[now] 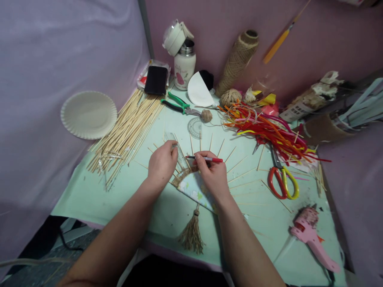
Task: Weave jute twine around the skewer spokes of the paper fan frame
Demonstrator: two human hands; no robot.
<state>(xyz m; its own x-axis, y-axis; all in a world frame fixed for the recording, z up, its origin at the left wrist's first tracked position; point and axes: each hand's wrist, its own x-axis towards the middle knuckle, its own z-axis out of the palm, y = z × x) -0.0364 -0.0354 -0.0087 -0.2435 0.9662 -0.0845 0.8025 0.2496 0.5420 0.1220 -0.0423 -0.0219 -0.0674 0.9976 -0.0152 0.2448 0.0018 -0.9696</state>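
Note:
My left hand (163, 161) is closed on a clear ruler (180, 156), which lies along the thin sticks beside its fingertips. A red pen (217, 160) is pinched in my right hand (213, 175), its tip pointing left towards the ruler. Between my hands lies a half-round piece covered in floral cloth (190, 190), with twine along its curved edge. Thin wooden sticks (231, 154) fan out from that edge. A twine tassel (193, 233) hangs from the straight side towards me. My right hand and wrist hide part of the half-round piece.
A heap of sticks (131, 127) and a paper plate (89, 114) lie left. Behind are pliers (182, 104), a protractor (195, 127), a phone (156, 80), an opened bottle (184, 67) and a twine cone (237, 61). Pipe cleaners (266, 129), scissors (282, 182) and a glue gun (312, 237) lie right.

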